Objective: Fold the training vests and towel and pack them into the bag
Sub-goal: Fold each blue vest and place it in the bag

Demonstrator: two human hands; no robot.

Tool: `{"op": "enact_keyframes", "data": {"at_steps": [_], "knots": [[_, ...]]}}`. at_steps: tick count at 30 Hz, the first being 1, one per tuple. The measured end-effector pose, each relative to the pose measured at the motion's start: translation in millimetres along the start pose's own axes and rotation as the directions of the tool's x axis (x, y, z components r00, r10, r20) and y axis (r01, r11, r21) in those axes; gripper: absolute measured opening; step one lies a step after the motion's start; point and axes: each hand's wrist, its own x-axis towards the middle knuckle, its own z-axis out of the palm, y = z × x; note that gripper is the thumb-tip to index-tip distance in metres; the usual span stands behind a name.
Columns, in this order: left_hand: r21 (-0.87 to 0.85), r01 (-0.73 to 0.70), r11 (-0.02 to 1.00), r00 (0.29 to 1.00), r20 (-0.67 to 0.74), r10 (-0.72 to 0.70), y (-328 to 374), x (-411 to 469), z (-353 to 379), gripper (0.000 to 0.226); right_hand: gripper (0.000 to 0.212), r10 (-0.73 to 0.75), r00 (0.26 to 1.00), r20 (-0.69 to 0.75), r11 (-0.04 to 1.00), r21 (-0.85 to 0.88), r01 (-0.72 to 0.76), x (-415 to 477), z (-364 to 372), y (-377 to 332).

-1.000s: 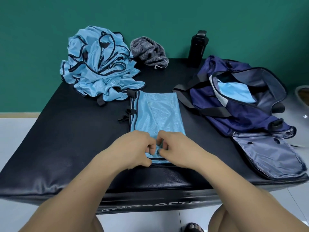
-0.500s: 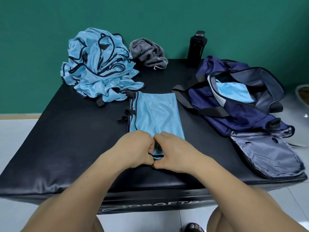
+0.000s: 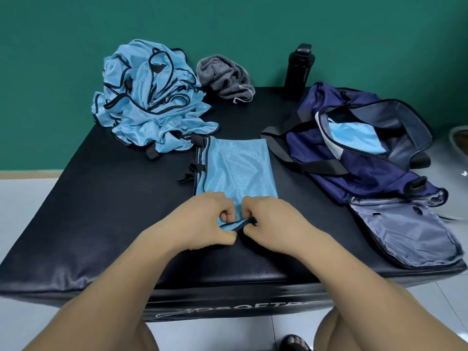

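left hand (image 3: pixel 202 221): fingers curled, pinching near hem of folded light-blue mesh vest (image 3: pixel 235 171)
right hand (image 3: pixel 272 224): fingers pinching same hem
vest: mid black padded bench (image 3: pixel 101 224)
navy duffel bag (image 3: pixel 359 158): right, open

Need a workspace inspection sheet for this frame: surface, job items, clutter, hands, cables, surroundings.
Surface: black padded mat.
Job's things: flat vest lies mid-mat; vest pile crumpled at far left; towel bunched beside it, unfolded; bag open at right with a packed vest inside.
Clutter: black bottle upright at far edge.
Hands: left hand and right hand both pinch the flat vest's near hem.
Cables: nothing seen.
Surroundings: green wall, pale tiled floor.
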Motion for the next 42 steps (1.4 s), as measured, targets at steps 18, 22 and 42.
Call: {"op": "enact_keyframes", "data": {"at_steps": [18, 22, 42], "knots": [[-0.265, 0.136, 0.955, 0.933, -0.291, -0.214, -21.2, -11.6, -38.7, 0.034, 0.026, 0.174, 0.973, -0.153, 0.793, 0.608, -0.046, 8.2, -41.9, 47.3], [-0.253, 0.205, 0.945, 0.936, -0.233, -0.266, -25.6, -11.2, -34.6, 0.036, 0.021, 0.270, 0.945, -0.185, 0.727, 0.683, -0.075, 13.6, -33.8, 45.9], [-0.404, 0.420, 0.813, 0.886, -0.013, -0.464, -43.7, -6.0, -33.7, 0.064, 0.013, 0.503, 0.847, -0.170, 0.697, 0.659, -0.282, 41.9, 3.5, 65.1]]}}
